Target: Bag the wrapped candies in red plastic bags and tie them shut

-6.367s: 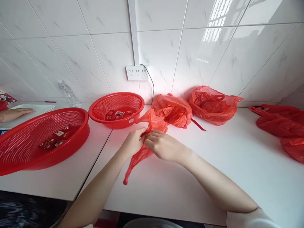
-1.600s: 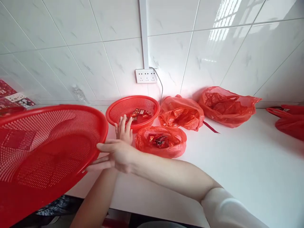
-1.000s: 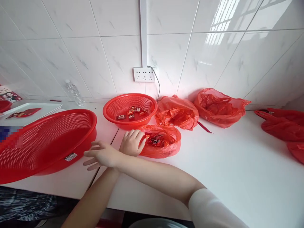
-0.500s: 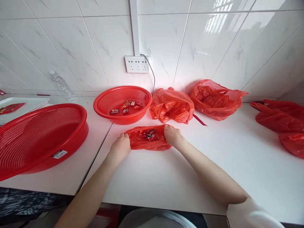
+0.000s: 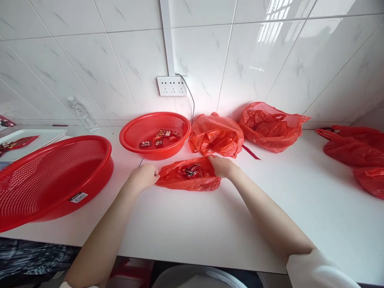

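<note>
At the middle of the white table (image 5: 195,228), head view: a red plastic bag (image 5: 192,185) is lain low and wide-mouthed, its rim pulled out between left hand (image 5: 145,176) and right hand (image 5: 223,166).
Long axis of the red plastic bag: run from left to right, across the line of the forearms; the right end is set slightly farther off than the left.
Left hand: closed on the left end of the rim, fingers curled; the bag is reached to its right.
Right hand: closed on the right end of the rim, partly over the film; the bag is reached to its left. Its fingertips are hidden.
Nearer hand: neither is favoured, as both ends are gripped; the wrapped packets (image 5: 193,171) inside are lodged near the middle, a little towards the right hand.
Small red basket (image 5: 163,153): placed just beyond the bag's left end, nearer the left hand; a few loose packets (image 5: 159,138) are scattered on its floor.
Large red basket (image 5: 97,188): set well to the left of the left hand, a label (image 5: 79,197) being stuck on its side.
Crumpled red bag (image 5: 214,125): left just beyond the right hand; whether the held bag is touched by it cannot be told.
Gaping red bag (image 5: 271,126): rested farther right, against the tiled wall (image 5: 204,48).
Red bundles (image 5: 352,148): heaped at the far right, well apart from both hands.
</note>
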`<state>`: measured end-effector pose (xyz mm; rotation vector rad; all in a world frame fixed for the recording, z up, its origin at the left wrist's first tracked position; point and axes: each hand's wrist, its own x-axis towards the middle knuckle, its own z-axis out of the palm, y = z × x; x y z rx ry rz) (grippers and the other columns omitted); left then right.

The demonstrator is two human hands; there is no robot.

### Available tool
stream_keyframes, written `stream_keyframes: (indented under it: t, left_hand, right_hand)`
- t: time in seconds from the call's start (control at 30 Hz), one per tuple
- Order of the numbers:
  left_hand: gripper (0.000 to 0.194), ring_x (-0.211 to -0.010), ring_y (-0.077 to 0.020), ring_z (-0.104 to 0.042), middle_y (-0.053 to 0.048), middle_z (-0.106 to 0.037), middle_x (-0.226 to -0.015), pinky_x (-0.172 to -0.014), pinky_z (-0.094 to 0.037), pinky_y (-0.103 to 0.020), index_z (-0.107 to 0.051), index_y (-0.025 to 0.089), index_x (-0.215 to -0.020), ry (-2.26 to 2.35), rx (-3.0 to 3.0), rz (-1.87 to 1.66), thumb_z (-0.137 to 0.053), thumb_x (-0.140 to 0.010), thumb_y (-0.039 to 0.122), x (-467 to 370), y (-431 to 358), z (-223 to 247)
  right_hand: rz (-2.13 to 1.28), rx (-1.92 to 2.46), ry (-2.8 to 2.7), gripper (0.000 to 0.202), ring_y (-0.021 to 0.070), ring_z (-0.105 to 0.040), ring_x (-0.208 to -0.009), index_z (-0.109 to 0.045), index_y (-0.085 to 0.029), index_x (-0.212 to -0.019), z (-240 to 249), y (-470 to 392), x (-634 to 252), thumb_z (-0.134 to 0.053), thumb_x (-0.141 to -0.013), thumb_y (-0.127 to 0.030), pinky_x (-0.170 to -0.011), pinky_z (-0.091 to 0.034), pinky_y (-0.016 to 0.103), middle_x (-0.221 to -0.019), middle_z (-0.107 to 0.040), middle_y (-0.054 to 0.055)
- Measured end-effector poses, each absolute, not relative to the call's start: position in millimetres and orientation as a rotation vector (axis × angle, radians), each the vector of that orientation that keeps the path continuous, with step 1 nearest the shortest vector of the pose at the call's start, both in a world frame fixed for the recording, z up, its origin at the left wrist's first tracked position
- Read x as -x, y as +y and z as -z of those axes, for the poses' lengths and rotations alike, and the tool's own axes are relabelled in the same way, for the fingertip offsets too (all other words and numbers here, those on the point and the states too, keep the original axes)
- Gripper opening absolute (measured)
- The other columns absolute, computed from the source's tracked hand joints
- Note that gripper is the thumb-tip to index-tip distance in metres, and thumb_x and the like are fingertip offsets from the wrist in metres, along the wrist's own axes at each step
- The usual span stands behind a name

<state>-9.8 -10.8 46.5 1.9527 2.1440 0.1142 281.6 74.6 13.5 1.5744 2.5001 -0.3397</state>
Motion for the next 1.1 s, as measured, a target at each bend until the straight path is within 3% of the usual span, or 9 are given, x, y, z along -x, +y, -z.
stream_keyframes:
  t: [0.17,0.33,0.5,0.7,0.77,0.9,0.97,1.03,1.1]
  left_hand:
    - [0.031,-0.073,-0.0261,-0.066,-0.008,-0.071,-0.074,-0.067,-0.044,-0.034,-0.067,0.022,-0.07,2.265,-2.1,0.0,-0.055,-0.083,0.047,-21,-16,-49]
    - [0.026,-0.093,-0.0358,-0.067,-0.021,-0.071,-0.095,-0.08,-0.046,-0.042,-0.07,0.015,-0.081,2.43,-1.928,0.184,-0.063,-0.078,0.04,-26,-8,-15]
    - [0.022,-0.068,-0.0185,-0.063,-0.001,-0.068,-0.074,-0.059,-0.042,-0.026,-0.059,0.022,-0.066,2.153,-1.889,0.081,-0.067,-0.072,0.042,-5,2,-17]
    - [0.047,-0.053,-0.0098,-0.037,0.006,-0.034,-0.057,-0.052,-0.03,-0.023,-0.03,0.02,-0.06,1.824,-1.777,-0.564,-0.06,-0.079,0.053,0,2,-54]
    - [0.048,-0.052,-0.0093,-0.032,0.005,-0.03,-0.058,-0.051,-0.027,-0.023,-0.029,0.02,-0.061,1.794,-1.764,-0.661,-0.056,-0.082,0.052,-6,4,-62]
    - [0.044,-0.053,-0.0091,-0.031,0.005,-0.033,-0.059,-0.051,-0.024,-0.024,-0.033,0.02,-0.062,1.796,-1.808,-0.728,-0.055,-0.084,0.05,-16,12,-74]
    - [0.043,-0.054,-0.0095,-0.034,0.005,-0.038,-0.06,-0.051,-0.025,-0.024,-0.035,0.02,-0.063,1.816,-1.812,-0.857,-0.052,-0.087,0.051,-17,15,-80]
    - [0.042,-0.056,-0.0109,-0.041,0.004,-0.046,-0.06,-0.054,-0.031,-0.024,-0.04,0.02,-0.066,1.788,-1.822,-0.997,-0.049,-0.09,0.052,-16,15,-89]
    - [0.04,-0.064,-0.0141,-0.053,0.002,-0.058,-0.061,-0.067,-0.042,-0.026,-0.05,0.02,-0.071,1.614,-1.874,-0.995,-0.045,-0.094,0.052,-12,12,-98]
  right_hand:
    - [0.322,-1.623,2.497,0.022,0.0259,-0.065,-0.098,-0.065,-0.017,-0.105,-28,69,-285,-0.052,-0.087,-0.016,-0.074,-0.047,0.032,-0.107,-0.067,0.013]
    - [0.435,-1.627,2.323,0.008,0.0269,-0.067,-0.078,-0.069,-0.014,-0.082,-11,81,-286,-0.065,-0.075,-0.015,-0.064,-0.047,0.033,-0.081,-0.069,0.014]
    - [0.537,-1.634,2.454,0.01,0.0231,-0.065,-0.078,-0.067,-0.018,-0.078,-4,95,-295,-0.065,-0.069,-0.013,-0.062,-0.043,0.029,-0.084,-0.069,0.008]
    - [0.766,-1.714,2.748,0.006,0.0134,-0.059,-0.078,-0.059,-0.02,-0.083,-34,93,-314,-0.054,-0.081,-0.024,-0.063,-0.042,0.023,-0.089,-0.067,0.001]
    - [1.058,-1.7,2.847,0.009,0.0118,-0.057,-0.077,-0.056,-0.02,-0.084,-44,91,-320,-0.054,-0.084,-0.029,-0.064,-0.042,0.022,-0.089,-0.065,0.0]
    - [2.321,-1.589,2.708,0.024,0.0094,-0.05,-0.064,-0.049,-0.02,-0.081,-54,90,-325,-0.064,-0.081,-0.038,-0.055,-0.037,0.021,-0.076,-0.055,-0.002]
    - [2.733,-1.51,2.609,0.028,0.0081,-0.049,-0.063,-0.048,-0.02,-0.082,-58,90,-325,-0.067,-0.079,-0.04,-0.058,-0.04,0.021,-0.077,-0.054,-0.003]
    - [2.884,-1.521,2.614,0.03,0.008,-0.051,-0.064,-0.047,-0.02,-0.085,-63,88,-323,-0.068,-0.079,-0.042,-0.063,-0.043,0.022,-0.08,-0.055,-0.003]
    - [2.719,-1.728,2.699,0.033,0.0102,-0.055,-0.069,-0.049,-0.021,-0.089,-68,83,-323,-0.065,-0.081,-0.049,-0.066,-0.046,0.024,-0.085,-0.058,-0.001]
